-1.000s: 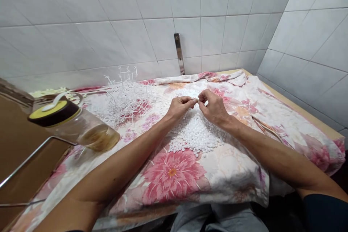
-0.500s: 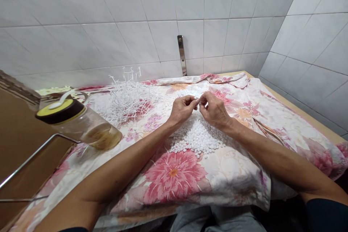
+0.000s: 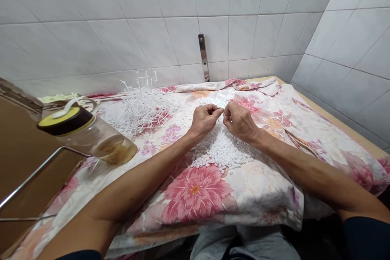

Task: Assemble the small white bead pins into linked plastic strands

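My left hand and my right hand meet fingertip to fingertip over a heap of small white bead-like pieces. Both are closed in a pinch. Whatever lies between the fingers is too small and covered to make out. Left of my hands stands a tangled pile of thin white branching plastic sprues. The loose pieces lie on a floral cloth, partly shaded by my hands.
A clear bottle with a yellow and black lid, holding brownish liquid, is at the left. Near it are a cardboard box and a metal bar. A tiled wall with a metal bracket rises behind.
The view has tipped slightly, so the wall sits a little higher in the picture. My hands stay pinched together over the heap, with only small finger movement.
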### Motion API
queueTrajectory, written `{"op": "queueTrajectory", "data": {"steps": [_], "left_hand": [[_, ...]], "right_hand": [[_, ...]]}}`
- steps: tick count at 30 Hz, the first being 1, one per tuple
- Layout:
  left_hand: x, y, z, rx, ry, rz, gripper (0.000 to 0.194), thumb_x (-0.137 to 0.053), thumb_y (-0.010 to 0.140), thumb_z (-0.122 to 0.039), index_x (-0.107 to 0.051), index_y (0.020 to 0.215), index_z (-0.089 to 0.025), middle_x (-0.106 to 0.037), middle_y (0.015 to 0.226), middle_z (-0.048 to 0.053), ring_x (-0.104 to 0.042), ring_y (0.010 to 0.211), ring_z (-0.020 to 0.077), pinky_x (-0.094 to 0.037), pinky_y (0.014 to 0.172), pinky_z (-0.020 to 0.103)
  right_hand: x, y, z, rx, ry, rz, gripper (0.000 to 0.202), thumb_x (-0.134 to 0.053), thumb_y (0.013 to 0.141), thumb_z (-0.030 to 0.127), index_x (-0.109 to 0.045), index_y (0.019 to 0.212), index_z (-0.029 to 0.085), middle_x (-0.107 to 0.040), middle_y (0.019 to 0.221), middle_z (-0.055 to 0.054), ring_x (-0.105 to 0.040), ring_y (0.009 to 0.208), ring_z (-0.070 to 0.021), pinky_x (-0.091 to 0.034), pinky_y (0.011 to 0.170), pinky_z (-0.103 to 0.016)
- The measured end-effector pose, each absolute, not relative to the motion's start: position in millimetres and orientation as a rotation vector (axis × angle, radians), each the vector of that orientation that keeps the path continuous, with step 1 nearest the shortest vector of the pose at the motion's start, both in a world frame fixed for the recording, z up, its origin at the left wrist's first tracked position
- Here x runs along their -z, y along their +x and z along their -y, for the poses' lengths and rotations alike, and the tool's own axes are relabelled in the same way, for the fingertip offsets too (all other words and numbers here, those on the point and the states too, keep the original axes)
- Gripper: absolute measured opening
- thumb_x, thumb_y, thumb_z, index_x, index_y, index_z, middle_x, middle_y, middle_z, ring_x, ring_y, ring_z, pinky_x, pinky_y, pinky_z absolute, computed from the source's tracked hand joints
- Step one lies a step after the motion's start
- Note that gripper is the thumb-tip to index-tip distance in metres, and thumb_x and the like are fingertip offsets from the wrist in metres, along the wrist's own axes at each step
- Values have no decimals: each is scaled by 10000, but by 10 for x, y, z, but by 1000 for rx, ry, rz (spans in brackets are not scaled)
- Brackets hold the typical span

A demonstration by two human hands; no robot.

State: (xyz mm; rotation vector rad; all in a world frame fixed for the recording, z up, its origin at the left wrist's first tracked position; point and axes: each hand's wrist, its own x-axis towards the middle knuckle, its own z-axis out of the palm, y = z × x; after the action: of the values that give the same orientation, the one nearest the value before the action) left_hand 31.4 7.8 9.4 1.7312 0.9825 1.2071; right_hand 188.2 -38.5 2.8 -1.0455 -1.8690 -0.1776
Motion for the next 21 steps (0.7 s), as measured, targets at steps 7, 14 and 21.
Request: {"op": "queueTrajectory", "data": {"steps": [7, 14, 21], "left_hand": [[-69, 97, -446, -1319, 1670, -1061, 263, -718, 773, -377, -593, 655, -178, -479, 579, -40, -377, 558, 96, -288, 540, 257], [-78, 77, -397, -1143, 1917, -1047, 229, -696, 844, -375, -780, 832, -162, -711, 758, 26, -533, 669, 130, -383, 608, 258], [-88, 135, -261, -1078, 1977, -1032, 199, -714, 861, -326, -822, 878, -160, -787, 863, 52, -608, 710, 146, -443, 675, 274]], "right_hand": [[-148, 1876, 512, 8, -1082, 1799, 142, -592, 831, 124, -506, 867, 231, -612, 747, 8, -571, 618, -142, -494, 614, -287], [-225, 2092, 423, 67, -1220, 1725, 41, -603, 865, 181, -625, 867, 215, -707, 824, -54, -647, 699, -191, -561, 650, -340], [-178, 2123, 402, 99, -1197, 1819, 99, -593, 859, 146, -676, 870, 199, -730, 827, -65, -664, 703, -201, -555, 669, -345]]}}
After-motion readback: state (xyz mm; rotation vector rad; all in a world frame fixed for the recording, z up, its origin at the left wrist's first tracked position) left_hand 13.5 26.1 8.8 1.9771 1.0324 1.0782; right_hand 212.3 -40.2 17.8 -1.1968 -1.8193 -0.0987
